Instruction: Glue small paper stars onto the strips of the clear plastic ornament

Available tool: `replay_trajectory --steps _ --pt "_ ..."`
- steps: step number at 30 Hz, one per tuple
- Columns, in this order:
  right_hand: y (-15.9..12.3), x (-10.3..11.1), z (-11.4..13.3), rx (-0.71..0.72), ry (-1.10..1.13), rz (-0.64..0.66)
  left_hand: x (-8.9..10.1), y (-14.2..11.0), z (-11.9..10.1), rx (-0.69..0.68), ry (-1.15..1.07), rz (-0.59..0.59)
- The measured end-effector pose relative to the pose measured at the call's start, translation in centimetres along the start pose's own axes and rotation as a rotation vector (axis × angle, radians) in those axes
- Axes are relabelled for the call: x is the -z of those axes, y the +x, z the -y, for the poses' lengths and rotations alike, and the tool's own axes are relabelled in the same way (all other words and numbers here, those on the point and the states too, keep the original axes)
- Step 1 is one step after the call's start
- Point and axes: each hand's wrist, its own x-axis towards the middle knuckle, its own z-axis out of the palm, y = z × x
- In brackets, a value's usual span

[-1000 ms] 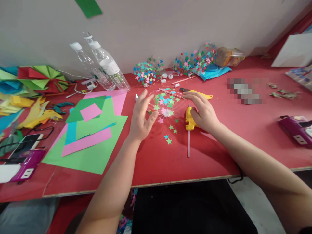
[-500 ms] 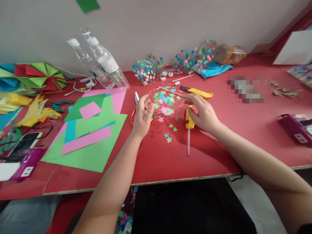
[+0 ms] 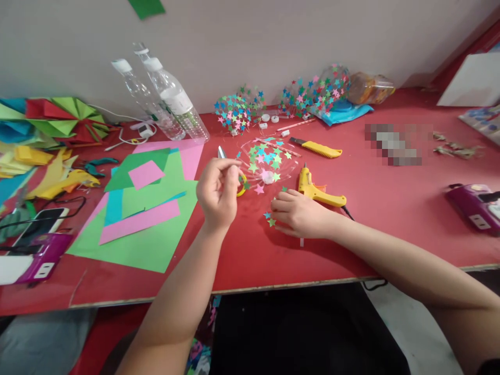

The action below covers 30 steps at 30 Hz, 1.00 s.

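My left hand point(image 3: 219, 192) is raised over the table, fingers curled, thumb and index finger meeting; anything between them is too small to make out. Beside it are scissors point(image 3: 242, 185) with yellow handles, partly hidden by the hand. My right hand point(image 3: 299, 213) lies palm down, fingers stretched towards the loose paper stars point(image 3: 271, 222) and covering some of them; its thumb is hidden. Just beyond that hand, a yellow glue gun point(image 3: 320, 195) rests on its side, its glue stick mostly under the hand. A clear plastic balloon with colourful stars point(image 3: 266, 159) lies ahead of both hands.
Coloured paper sheets point(image 3: 136, 224) and bottles point(image 3: 175, 104) are on the left. A yellow cutter knife point(image 3: 322, 149) lies behind the glue gun. Star-covered balloons point(image 3: 233, 114) line the wall. Purple power strips point(image 3: 474, 205) sit at both sides of the red table point(image 3: 253, 265).
My left hand has drawn back left, its fingers curling in. My right hand has moved left and nearer to me, away from the glue gun, down onto the loose stars.
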Motion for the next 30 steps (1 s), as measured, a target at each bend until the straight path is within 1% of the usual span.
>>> replay_trajectory --steps 2,4,9,11,13,15,17,19,21,23,26,28,30 --pt "0.0 -0.3 0.1 0.012 -0.020 0.003 -0.1 -0.3 -0.4 -0.003 0.000 0.068" --pt "0.0 -0.5 0.2 0.023 -0.043 -0.004 -0.2 -0.5 -0.5 -0.004 0.010 0.100" --pt "0.1 -0.9 0.3 0.070 -0.102 -0.079 -0.2 -0.4 -0.1 0.030 -0.008 0.077" --pt "0.0 -0.7 0.2 0.082 -0.112 -0.125 -0.1 -0.4 -0.2 0.011 0.003 0.081" --pt "-0.1 -0.1 0.1 0.063 -0.091 -0.189 0.0 -0.5 -0.6 -0.026 0.020 0.111" --pt "-0.3 0.8 -0.1 0.020 -0.019 -0.299 0.0 -0.5 -1.3 -0.065 0.015 0.184" --pt "-0.5 1.8 -0.3 -0.026 0.105 -0.451 0.1 -0.5 -2.0 -0.098 -0.011 0.305" --pt "-0.6 2.7 -0.5 -0.075 0.227 -0.560 0.0 -0.5 -2.7 -0.131 -0.027 0.431" --pt "-0.6 3.2 -0.6 -0.123 0.304 -0.603 0.0 -0.6 -3.0 -0.153 -0.031 0.523" --pt "-0.6 3.4 -0.6 -0.148 0.333 -0.614 -0.1 -0.6 -3.0 -0.169 -0.021 0.572" --pt "-0.6 3.2 -0.5 -0.161 0.258 -0.661 -0.2 -0.7 -3.0 -0.188 0.002 0.593" --pt "-0.8 3.1 -0.4 -0.157 0.091 -0.707 -0.3 -0.7 -3.1 -0.188 -0.006 0.597" --pt "-1.0 3.0 -0.5 -0.107 -0.133 -0.722 -0.4 -0.7 -3.5 -0.163 -0.044 0.620"
